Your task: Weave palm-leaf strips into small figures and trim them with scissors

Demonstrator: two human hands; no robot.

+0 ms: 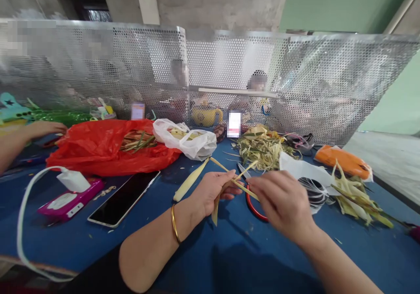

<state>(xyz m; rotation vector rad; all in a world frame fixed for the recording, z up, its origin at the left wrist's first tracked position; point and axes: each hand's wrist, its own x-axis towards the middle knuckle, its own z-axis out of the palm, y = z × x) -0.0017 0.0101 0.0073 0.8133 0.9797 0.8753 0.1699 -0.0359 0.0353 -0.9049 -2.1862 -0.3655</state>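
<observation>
Pale yellow-green husk strips [242, 186] cross in front of me above the blue table. My left hand [215, 191], with a gold bangle on its wrist, pinches them between thumb and fingers where they cross. One flat end hangs below that hand. My right hand [284, 202] is closed around the strip's right end, and its fingertips partly hide it. Beneath and between my hands lie red-handled scissors [255, 207], partly covered by my right hand. A smooth pale husk bundle [190, 181] rests on the table just left of my left hand.
A black-screened phone [124, 200] and a purple power strip [70, 202] with a charger lie left. Behind are a red bag [95, 143], a white bag [187, 141] and a husk pile [259, 147]. Perforated metal screens the back; another person's hand [49, 128] is left.
</observation>
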